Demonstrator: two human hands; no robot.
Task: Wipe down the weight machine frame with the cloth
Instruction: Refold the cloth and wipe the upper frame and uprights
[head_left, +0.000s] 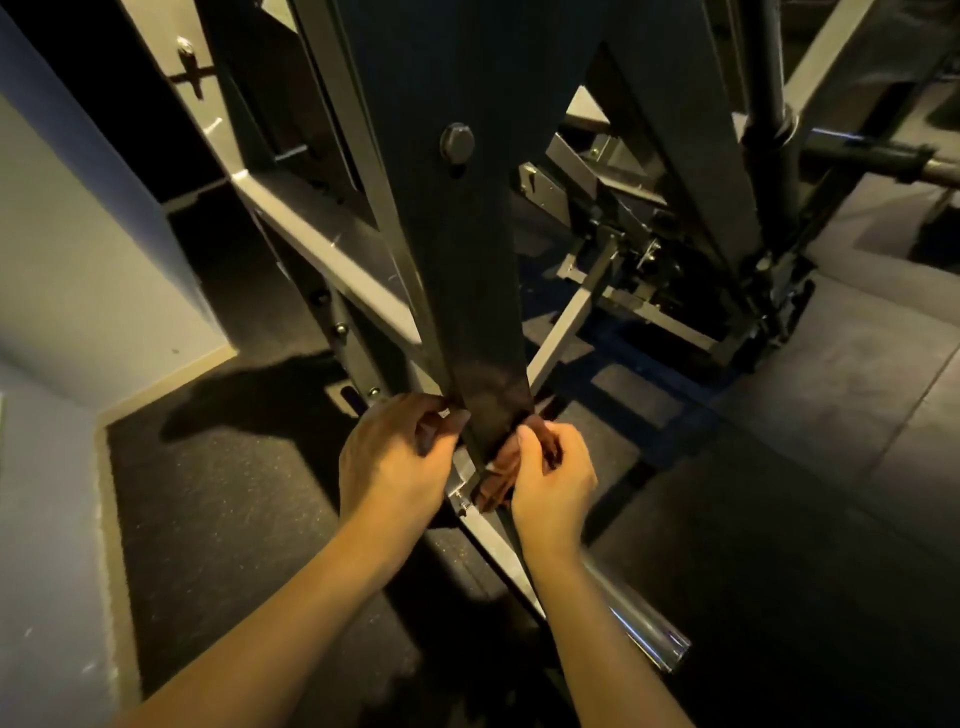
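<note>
A dark metal upright of the weight machine frame runs down the middle of the view, with a round bolt cap on it. A dark brown cloth is wrapped around the lower end of this upright. My right hand grips the cloth on the right side of the bar. My left hand is curled against the left side of the bar, pinching what looks like the cloth's other end behind it. Most of the cloth is hidden by the bar and my fingers.
A silver crossbar slants left of the upright, and a chrome tube sticks out low beside my right forearm. More frame members and linkages crowd the right. A pale wall stands close on the left over dark rubber flooring.
</note>
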